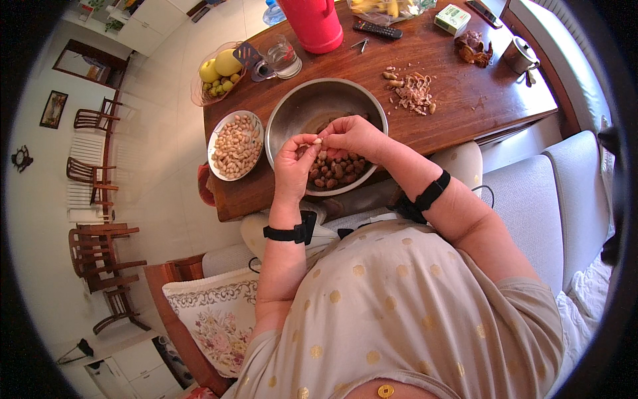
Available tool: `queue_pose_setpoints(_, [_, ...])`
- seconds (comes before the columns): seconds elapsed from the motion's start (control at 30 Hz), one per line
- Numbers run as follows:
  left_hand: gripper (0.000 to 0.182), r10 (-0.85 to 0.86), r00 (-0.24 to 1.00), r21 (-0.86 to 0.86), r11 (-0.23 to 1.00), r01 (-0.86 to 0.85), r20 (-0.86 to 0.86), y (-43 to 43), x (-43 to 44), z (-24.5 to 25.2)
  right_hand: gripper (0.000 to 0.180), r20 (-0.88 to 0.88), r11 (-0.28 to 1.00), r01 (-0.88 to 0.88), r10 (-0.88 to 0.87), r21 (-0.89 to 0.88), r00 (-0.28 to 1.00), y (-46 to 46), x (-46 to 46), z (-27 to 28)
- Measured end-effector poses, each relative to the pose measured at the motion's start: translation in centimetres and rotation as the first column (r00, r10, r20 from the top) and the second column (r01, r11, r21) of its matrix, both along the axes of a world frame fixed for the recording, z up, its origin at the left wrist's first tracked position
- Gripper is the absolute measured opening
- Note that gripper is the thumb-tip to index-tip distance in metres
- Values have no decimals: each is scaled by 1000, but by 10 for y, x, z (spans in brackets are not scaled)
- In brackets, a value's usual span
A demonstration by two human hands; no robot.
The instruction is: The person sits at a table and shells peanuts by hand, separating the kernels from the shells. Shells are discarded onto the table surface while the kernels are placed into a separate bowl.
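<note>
My left hand (294, 162) and my right hand (351, 137) meet above a stainless steel bowl (295, 109). A pale peanut kernel (317, 141) is pinched between their fingertips. Brown unshelled peanuts (339, 173) lie in the near part of the bowl, partly hidden under my hands. Left of the bowl stands a white oval dish (213, 168) heaped with shelled peanut kernels (236, 144). Each forearm wears a black strap.
On the wooden table (349, 65) are peanut shell bits (416, 92), a red pitcher (314, 25), a glass mug (284, 60), a fruit basket (198, 92), a remote control (377, 30), a small box (452, 19), a phone (483, 13) and a lidded metal cup (519, 55).
</note>
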State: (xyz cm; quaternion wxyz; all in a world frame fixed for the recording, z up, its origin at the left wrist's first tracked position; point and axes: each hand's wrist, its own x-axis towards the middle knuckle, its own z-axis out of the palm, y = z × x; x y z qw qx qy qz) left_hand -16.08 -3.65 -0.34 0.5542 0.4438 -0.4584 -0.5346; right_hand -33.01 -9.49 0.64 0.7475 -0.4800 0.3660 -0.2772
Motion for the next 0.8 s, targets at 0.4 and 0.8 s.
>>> queue_pose_setpoints(0.4, [16,65,997,-38,997,-66,-44,1,-5,5,15,-22,1000,12,-12,-4,1000,1,2,-2])
queue_pose_setpoints(0.8, [15,90,995,-51,995,-88,33,1,-4,3,19,-24,1000,-11,12,26,1000,-1,2,0])
